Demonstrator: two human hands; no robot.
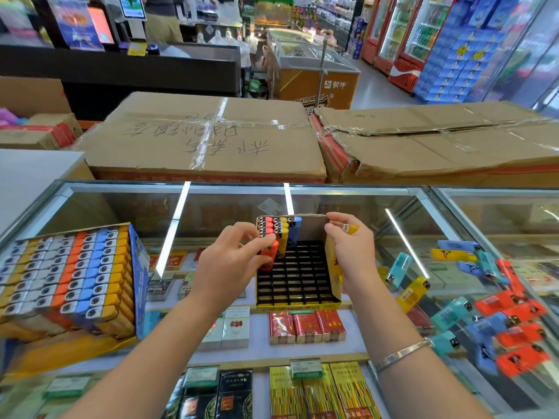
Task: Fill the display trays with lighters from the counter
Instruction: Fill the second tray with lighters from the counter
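Both forearms reach in from the bottom, a silver bangle [402, 353] on the right wrist. Under the glass counter [348, 337], just below the hands, sit cigarette packs [307, 326] in red, white and gold; their print is too blurry to read.

Left hand [230, 264] pinches an orange lighter [270, 252] between thumb and fingertips, holding it over the left side of the tray [298, 303]. The tray is a yellow box with a black grid, mostly bare slots, with a few red, yellow and blue lighters standing in its far left corner. Right hand [348, 252] is curled round a yellow lighter [350, 228] and sits against the tray's right wall.

Right of that hand, loose lighters [496, 316] lie scattered on the glass: orange, teal, blue, yellow. Left of the left hand there's a full tray [75, 276], packed in colour columns.

Past the hands, two taped cardboard cartons [205, 137] with handwritten marker characters. Further back, an orange chest freezer [314, 74] printed 蒙牛, and drink fridges on the right.
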